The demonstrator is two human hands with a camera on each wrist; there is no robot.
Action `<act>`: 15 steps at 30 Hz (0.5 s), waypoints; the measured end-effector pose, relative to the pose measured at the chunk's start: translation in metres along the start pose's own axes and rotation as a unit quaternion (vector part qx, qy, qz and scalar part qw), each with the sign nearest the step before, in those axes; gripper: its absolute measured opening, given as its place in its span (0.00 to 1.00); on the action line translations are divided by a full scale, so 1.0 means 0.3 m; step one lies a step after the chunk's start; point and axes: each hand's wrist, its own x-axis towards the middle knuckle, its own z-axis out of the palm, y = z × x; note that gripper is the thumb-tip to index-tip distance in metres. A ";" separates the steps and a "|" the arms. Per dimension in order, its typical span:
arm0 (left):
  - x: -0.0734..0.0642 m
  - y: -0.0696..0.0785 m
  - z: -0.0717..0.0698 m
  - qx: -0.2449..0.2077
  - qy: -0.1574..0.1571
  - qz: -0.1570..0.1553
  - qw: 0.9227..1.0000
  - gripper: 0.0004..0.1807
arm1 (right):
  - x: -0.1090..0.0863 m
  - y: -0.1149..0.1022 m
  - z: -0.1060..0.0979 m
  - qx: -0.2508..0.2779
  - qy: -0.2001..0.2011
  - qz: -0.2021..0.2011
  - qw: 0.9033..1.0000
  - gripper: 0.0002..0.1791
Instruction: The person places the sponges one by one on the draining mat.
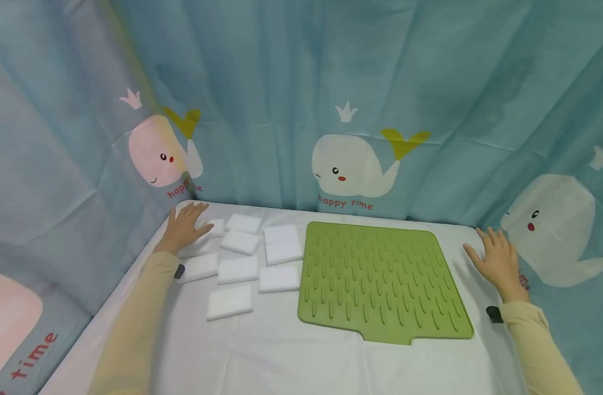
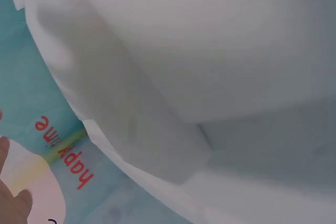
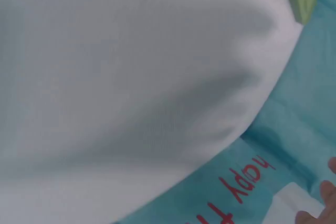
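Note:
My left hand [image 1: 184, 227] is at the far left corner of the table, fingers spread, beside a loose group of white rectangular blocks that look like sponges. One white block [image 1: 230, 302] lies nearest the front, and another white block [image 1: 244, 223] sits at the back of the group. On the right, my right hand [image 1: 497, 262] is spread near the table's right edge, beside a green ridged mat [image 1: 380, 280]. Neither hand holds anything. Only fingertips [image 2: 13, 203] show in the left wrist view, and a few fingers [image 3: 328, 192] in the right wrist view.
A white cloth [image 1: 301, 362] covers the table. Blue curtains [image 1: 261, 82] with whale prints hang close behind it and along both sides. The mat has a tab on its front edge, and its left edge lies close to the nearest blocks.

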 end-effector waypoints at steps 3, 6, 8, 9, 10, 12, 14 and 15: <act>0.006 0.010 0.002 -0.024 0.003 0.005 1.000 0.36 | -0.015 -0.004 0.004 0.023 0.000 0.000 1.000 0.36; 0.008 0.015 0.007 -0.043 -0.005 0.009 0.999 0.34 | -0.033 -0.002 0.010 0.040 -0.009 0.005 0.999 0.35; 0.007 0.018 0.010 -0.045 -0.020 0.010 0.999 0.34 | -0.046 0.002 0.018 0.045 -0.020 0.010 0.999 0.35; 0.007 0.019 0.011 -0.045 -0.028 0.009 0.999 0.34 | -0.052 0.003 0.022 0.051 -0.027 0.015 0.998 0.35; 0.007 0.018 0.013 -0.041 -0.039 0.007 0.998 0.35 | -0.060 0.003 0.025 0.055 -0.034 0.022 0.998 0.35; 0.009 0.017 0.018 -0.039 -0.058 0.000 0.998 0.36 | -0.073 0.004 0.033 0.062 -0.050 0.033 0.996 0.35; 0.012 0.013 0.024 -0.036 -0.075 -0.008 0.996 0.37 | -0.083 0.004 0.042 0.069 -0.063 0.045 0.995 0.35; 0.014 0.010 0.027 -0.037 -0.084 -0.015 0.996 0.38 | -0.087 0.004 0.046 0.071 -0.068 0.048 0.994 0.36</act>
